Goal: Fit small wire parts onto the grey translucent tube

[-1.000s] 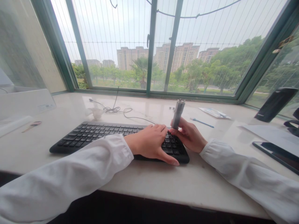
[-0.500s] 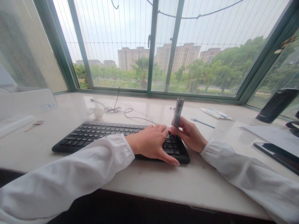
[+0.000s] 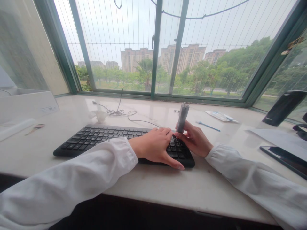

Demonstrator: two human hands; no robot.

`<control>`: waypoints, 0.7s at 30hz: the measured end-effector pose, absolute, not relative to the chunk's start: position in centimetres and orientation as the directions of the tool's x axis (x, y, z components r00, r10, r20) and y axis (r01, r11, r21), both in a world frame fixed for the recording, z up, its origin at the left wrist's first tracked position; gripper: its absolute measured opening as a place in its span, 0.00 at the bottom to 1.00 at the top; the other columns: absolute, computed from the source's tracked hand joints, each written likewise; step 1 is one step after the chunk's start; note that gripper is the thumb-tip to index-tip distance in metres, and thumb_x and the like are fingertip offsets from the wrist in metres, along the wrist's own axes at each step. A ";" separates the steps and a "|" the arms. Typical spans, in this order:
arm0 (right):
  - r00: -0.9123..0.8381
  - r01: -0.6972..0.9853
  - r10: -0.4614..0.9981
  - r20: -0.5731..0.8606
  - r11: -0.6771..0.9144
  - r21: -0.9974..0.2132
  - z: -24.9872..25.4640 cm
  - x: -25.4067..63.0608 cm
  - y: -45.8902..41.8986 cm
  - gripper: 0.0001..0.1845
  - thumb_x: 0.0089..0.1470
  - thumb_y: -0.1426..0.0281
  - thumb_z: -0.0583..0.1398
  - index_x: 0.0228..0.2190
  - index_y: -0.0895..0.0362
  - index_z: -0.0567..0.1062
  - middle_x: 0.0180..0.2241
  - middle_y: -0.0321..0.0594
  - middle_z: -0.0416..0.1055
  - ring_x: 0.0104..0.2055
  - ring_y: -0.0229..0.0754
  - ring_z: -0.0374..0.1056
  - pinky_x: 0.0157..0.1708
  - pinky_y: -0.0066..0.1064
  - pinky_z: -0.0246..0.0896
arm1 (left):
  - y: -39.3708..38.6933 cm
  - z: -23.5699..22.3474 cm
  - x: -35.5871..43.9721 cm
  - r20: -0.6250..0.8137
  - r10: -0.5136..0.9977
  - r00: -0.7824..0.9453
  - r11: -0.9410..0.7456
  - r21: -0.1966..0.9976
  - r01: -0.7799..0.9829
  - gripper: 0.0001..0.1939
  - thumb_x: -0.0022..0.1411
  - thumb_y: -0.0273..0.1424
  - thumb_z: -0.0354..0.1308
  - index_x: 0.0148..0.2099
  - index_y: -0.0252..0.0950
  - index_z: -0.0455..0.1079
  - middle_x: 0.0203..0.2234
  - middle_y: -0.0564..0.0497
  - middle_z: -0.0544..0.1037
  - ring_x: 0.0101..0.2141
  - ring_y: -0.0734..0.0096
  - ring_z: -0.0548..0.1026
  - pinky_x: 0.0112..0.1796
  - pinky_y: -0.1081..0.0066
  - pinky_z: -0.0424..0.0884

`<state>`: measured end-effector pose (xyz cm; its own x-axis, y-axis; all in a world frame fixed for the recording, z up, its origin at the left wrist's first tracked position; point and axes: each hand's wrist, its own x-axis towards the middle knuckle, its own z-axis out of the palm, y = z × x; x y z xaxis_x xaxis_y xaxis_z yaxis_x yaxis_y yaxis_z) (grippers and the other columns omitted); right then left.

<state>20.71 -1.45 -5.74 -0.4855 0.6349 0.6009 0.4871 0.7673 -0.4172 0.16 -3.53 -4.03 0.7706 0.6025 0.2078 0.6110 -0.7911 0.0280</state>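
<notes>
A black keyboard (image 3: 79, 140) lies at a slant on the pale tabletop. My left hand (image 3: 155, 145) rests palm down over its right part, thumb stretched toward the front edge and the other fingers on the keys. At the keyboard's right end, my right hand (image 3: 198, 140) grips a grey keycap puller (image 3: 183, 118) with thumb and fingers. The puller stands nearly upright, its lower end down at the number keys. Whether it touches a key is hard to make out. Behind the puller lie a few small dark pieces (image 3: 177, 111), likely keycaps.
A coiled cable (image 3: 116, 112) runs behind the keyboard. To the right are a thin blue stick (image 3: 208, 126), a plastic packet (image 3: 222, 116), white paper (image 3: 275, 140), a phone (image 3: 285, 159) and a black upright case (image 3: 285, 108). A white box (image 3: 28, 103) and a small brush (image 3: 35, 129) lie left.
The keycap puller has dropped slightly and tilted a little, and its wire ends show less now. My right hand shifted slightly with it. My left hand stays put.
</notes>
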 end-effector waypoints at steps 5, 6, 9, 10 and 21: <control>-0.481 0.481 0.619 0.621 0.778 -0.403 -5.8 20.8 -1.4 0.09 0.61 0.63 0.57 0.35 0.55 0.65 0.27 0.34 0.65 0.25 0.35 0.60 0.21 0.25 0.58 | -3.6 -4.0 0.1 0.212 0.601 0.770 -0.792 0.032 0.609 0.53 0.48 0.70 0.46 0.59 0.29 0.63 0.49 0.38 0.71 0.49 0.49 0.69 0.52 0.60 0.63; -0.480 0.478 0.620 0.620 0.778 -0.408 -5.8 20.8 -1.4 0.08 0.61 0.63 0.57 0.35 0.55 0.65 0.27 0.34 0.65 0.25 0.34 0.60 0.21 0.24 0.57 | -3.6 -4.0 0.1 0.213 0.601 0.770 -0.792 0.032 0.609 0.54 0.48 0.70 0.46 0.59 0.29 0.63 0.49 0.38 0.71 0.49 0.49 0.69 0.52 0.60 0.63; -0.472 0.469 0.628 0.618 0.773 -0.428 -5.7 20.7 -1.5 0.08 0.61 0.64 0.57 0.35 0.55 0.65 0.27 0.33 0.64 0.25 0.34 0.59 0.20 0.24 0.56 | -3.6 -4.0 0.1 0.210 0.605 0.768 -0.790 0.034 0.612 0.54 0.48 0.70 0.46 0.60 0.29 0.62 0.50 0.38 0.70 0.49 0.49 0.69 0.52 0.60 0.63; -0.467 0.467 0.632 0.619 0.771 -0.434 -5.7 20.7 -1.5 0.08 0.61 0.64 0.57 0.35 0.55 0.66 0.27 0.33 0.64 0.25 0.34 0.59 0.21 0.24 0.56 | -3.6 -4.0 0.1 0.210 0.606 0.767 -0.789 0.034 0.614 0.55 0.47 0.70 0.46 0.61 0.29 0.61 0.51 0.38 0.70 0.50 0.49 0.69 0.52 0.60 0.63; -0.420 0.390 0.692 0.588 0.722 -0.571 -6.2 20.7 -0.8 0.09 0.61 0.62 0.58 0.34 0.55 0.65 0.28 0.34 0.65 0.29 0.36 0.62 0.24 0.27 0.58 | -3.5 -4.0 0.0 0.201 0.607 0.769 -0.788 0.022 0.616 0.54 0.49 0.69 0.46 0.63 0.30 0.58 0.53 0.37 0.69 0.52 0.49 0.67 0.53 0.60 0.61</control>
<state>20.68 -0.83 -6.16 -0.4195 0.6919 0.5876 0.3902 0.7219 -0.5714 0.04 -3.49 -3.98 0.7692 0.6067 0.2005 0.6157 -0.7877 0.0218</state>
